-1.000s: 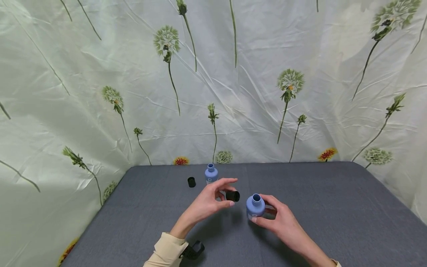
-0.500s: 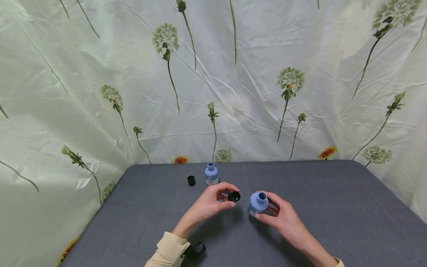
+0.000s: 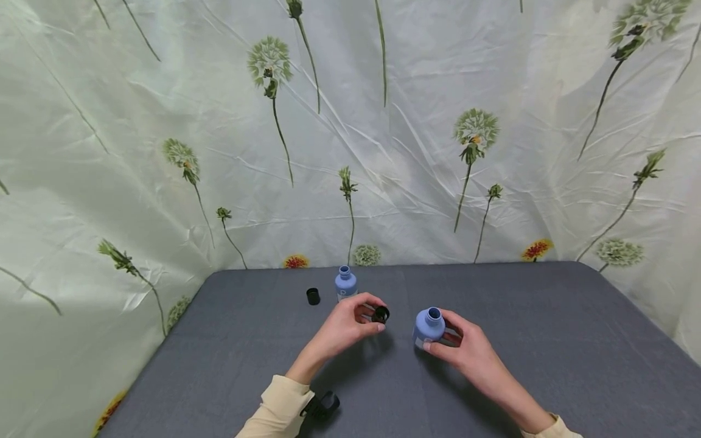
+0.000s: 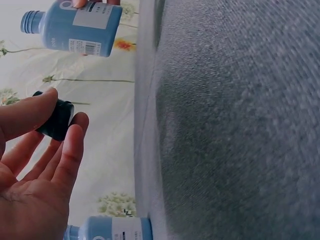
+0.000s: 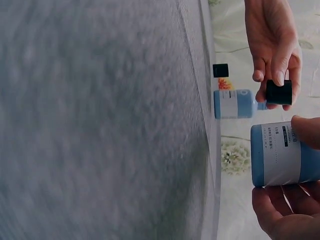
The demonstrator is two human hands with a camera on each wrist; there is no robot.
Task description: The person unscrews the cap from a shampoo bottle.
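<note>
Between the thumb and fingers of my left hand I pinch a black bottle cap, its hollow side partly facing the head camera. My right hand grips a blue bottle with a white label, thumb on one side and fingers on the other. That bottle's neck is bare and its mouth points up, leaning slightly. Cap and bottle are apart, the cap to the left. In the right wrist view the held bottle shows printed label text, with the left hand's cap beyond it.
A second uncapped blue bottle stands farther back on the grey cloth-covered table, partly behind my left hand. Left of it lies another black cap. Flower-printed fabric hangs behind the table. A black wrist camera sits at the left sleeve.
The right hand has shifted the bottle slightly to the right and away, its tilt varying. The cap in the left hand has turned its opening more toward the head camera and moved slightly back.
</note>
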